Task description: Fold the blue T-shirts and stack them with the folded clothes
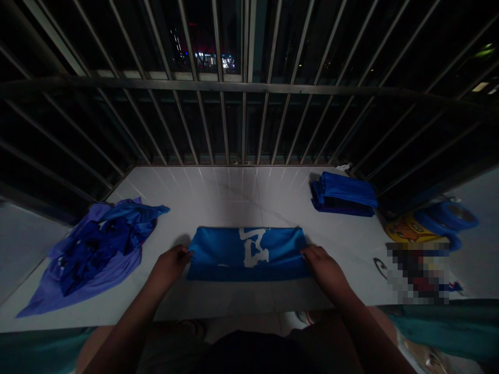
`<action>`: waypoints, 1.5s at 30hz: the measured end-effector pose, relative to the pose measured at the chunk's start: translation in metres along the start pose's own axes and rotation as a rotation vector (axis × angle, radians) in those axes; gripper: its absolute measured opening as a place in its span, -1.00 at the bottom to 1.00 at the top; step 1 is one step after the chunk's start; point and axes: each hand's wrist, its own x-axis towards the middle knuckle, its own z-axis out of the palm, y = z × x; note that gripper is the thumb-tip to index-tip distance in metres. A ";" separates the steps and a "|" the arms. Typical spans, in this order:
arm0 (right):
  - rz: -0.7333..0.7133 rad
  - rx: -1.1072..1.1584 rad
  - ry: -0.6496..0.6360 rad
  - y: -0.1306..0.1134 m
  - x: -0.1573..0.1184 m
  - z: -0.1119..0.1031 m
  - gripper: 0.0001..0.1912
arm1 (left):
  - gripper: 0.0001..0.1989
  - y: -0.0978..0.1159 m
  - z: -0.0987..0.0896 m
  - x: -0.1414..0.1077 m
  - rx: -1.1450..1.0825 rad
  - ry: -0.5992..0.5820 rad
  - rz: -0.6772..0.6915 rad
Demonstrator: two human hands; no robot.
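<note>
A blue cloth (218, 254) with a white printed mark lies as a wide, flat rectangle on the pale tiled ledge (234, 202), near its front edge. At the cloth's left end, my left hand (174, 262) pinches the edge between thumb and fingers. The opposite end is held by my right hand (322, 262), its fingers closed on the side edge. Between the two hands the cloth looks stretched, with slight creases towards the ends.
Crumpled blue and purple cloths (105, 249) lie on the left. Folded blue cloths (345, 193) are stacked at the back right. A yellow item (407, 228) and blue rolls (448, 218) sit far right, beside a pixelated patch. Metal bars (244, 124) rise behind the ledge.
</note>
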 end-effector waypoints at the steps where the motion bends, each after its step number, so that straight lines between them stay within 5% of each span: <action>1: 0.007 0.011 0.040 0.000 0.002 -0.004 -0.72 | -0.65 0.001 -0.002 -0.003 -0.068 0.000 -0.021; 6: 0.012 0.028 0.148 0.003 -0.017 -0.007 -0.72 | -0.52 -0.008 0.000 -0.038 -0.254 -0.006 -0.051; 13: -0.061 -0.006 0.138 0.013 -0.073 0.044 -0.59 | -0.59 -0.037 0.031 -0.075 -0.092 -0.080 -0.108; 16: -0.032 -0.002 0.070 0.008 -0.072 0.038 -0.69 | -0.69 -0.038 0.032 -0.073 -0.048 -0.021 -0.089; 18: -0.002 -0.010 0.047 -0.004 -0.061 0.024 -0.75 | -0.68 -0.033 0.032 -0.069 -0.041 0.131 -0.039; 22: 0.043 -0.041 0.080 -0.041 -0.027 -0.001 -0.71 | -0.61 -0.003 0.043 -0.058 0.033 0.358 0.226; 26: 0.302 -0.188 0.104 -0.062 -0.015 -0.004 -0.61 | -0.55 0.026 0.071 -0.036 0.197 0.247 0.507; 30: 0.580 -0.293 0.046 -0.047 -0.036 0.011 -0.38 | -0.49 0.020 0.091 -0.015 0.346 0.159 0.519; 32: 0.608 -0.225 -0.033 -0.035 -0.044 0.018 -0.45 | -0.42 0.011 0.094 -0.009 0.379 0.153 0.484; 35: 0.562 -0.162 -0.115 -0.024 -0.051 0.021 -0.59 | -0.38 0.001 0.095 -0.006 0.393 0.157 0.450; 40: 0.253 -0.228 0.017 -0.024 -0.066 0.013 -0.76 | -0.39 0.001 0.095 -0.007 0.387 0.162 0.467; 45: 0.268 -0.284 0.043 -0.026 -0.079 0.015 -0.77 | -0.38 -0.003 0.094 -0.006 0.401 0.142 0.469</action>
